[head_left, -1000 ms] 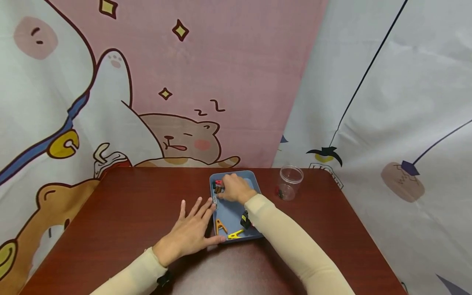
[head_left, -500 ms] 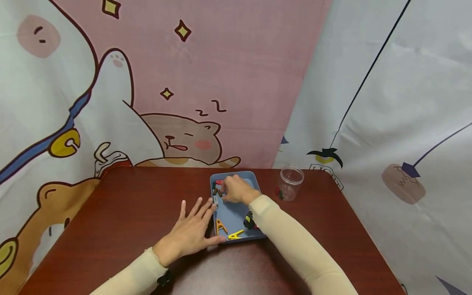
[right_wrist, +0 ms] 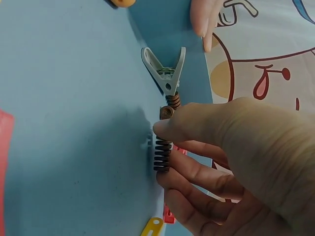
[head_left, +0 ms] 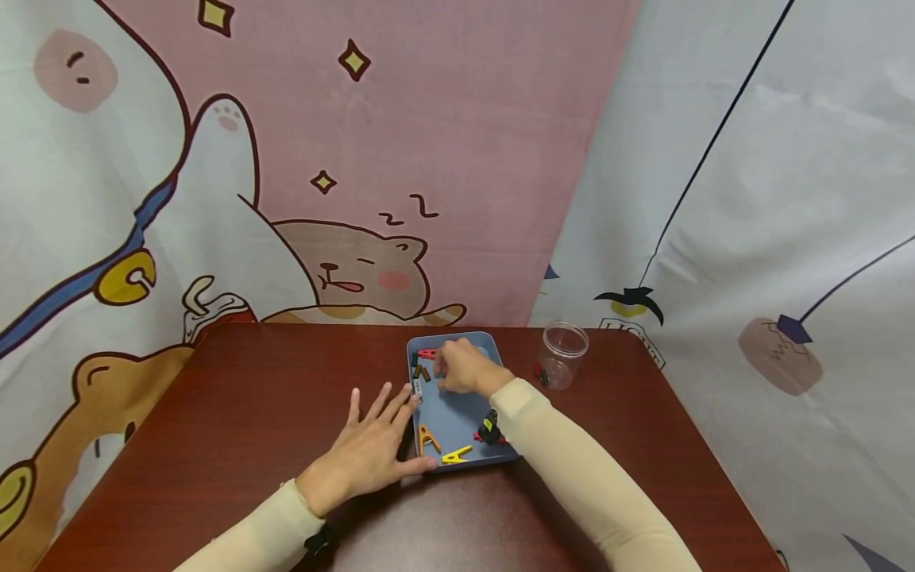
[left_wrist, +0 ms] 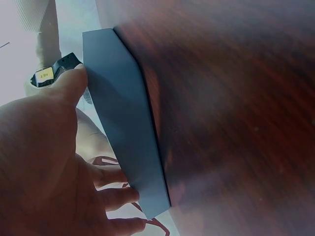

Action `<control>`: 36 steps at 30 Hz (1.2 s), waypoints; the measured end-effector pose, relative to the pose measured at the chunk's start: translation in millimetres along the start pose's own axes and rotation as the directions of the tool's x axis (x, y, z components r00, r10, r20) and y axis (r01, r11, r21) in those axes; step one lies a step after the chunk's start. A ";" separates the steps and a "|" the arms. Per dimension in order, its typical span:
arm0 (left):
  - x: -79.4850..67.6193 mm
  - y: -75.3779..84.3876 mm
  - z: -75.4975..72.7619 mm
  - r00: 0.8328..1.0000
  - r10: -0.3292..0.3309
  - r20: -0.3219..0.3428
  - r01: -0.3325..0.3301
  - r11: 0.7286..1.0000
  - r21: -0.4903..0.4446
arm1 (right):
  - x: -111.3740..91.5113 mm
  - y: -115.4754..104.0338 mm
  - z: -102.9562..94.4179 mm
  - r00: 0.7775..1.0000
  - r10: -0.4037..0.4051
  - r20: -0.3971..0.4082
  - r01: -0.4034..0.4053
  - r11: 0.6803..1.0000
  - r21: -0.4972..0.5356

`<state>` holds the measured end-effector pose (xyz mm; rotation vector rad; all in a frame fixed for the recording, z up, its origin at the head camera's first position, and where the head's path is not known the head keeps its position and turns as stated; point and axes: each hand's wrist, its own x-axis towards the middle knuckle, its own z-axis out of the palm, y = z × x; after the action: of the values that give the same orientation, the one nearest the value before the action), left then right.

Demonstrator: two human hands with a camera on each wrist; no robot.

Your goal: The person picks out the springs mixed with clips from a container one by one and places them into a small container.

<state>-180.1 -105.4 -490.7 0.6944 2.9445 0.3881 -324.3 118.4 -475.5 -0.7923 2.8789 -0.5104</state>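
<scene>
My right hand (head_left: 468, 368) is low over the far part of the blue tray (head_left: 450, 413). Its thumb and fingers pinch a dark coil spring (right_wrist: 162, 155), hidden behind the hand in the head view. Two brown springs (head_left: 422, 372) lie close by along the tray's left side, beside a grey clip (head_left: 418, 389). My left hand (head_left: 368, 457), fingers spread, rests against the left side of the tray. Its thumb touches the near rim, and the left wrist view shows the fingertips at the tray wall (left_wrist: 120, 113).
A clear jar (head_left: 565, 349) with small red and dark pieces inside stands right of the tray. Orange (head_left: 427, 438) and yellow (head_left: 457, 454) clips lie at the tray's near end, and a pinkish-red clip (head_left: 426, 353) at the far left. A patterned cloth (head_left: 465, 159) hangs behind the table.
My right hand has drawn a little to the right, away from the springs at the tray's left side, which now show more. The left hand has stayed in place.
</scene>
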 end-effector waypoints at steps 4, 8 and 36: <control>-0.1 0.3 -0.5 1.000 -0.001 0.003 0.001 1.000 -0.002 | -2.6 1.5 -1.1 1.000 0.003 -0.002 -0.003 1.000 0.019; 0.3 -0.4 0.2 1.000 -0.002 0.008 0.002 1.000 -0.002 | -4.6 4.1 -0.9 1.000 0.000 -0.023 0.001 1.000 0.032; 0.9 -2.6 2.7 1.000 0.006 -0.001 -0.006 1.000 0.015 | -47.4 8.4 -25.8 0.954 -0.149 -0.261 0.178 0.980 0.091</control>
<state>-181.5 -106.6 -494.0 0.7050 2.9499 0.3673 -292.7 157.1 -453.4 -1.0220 2.9900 -0.8454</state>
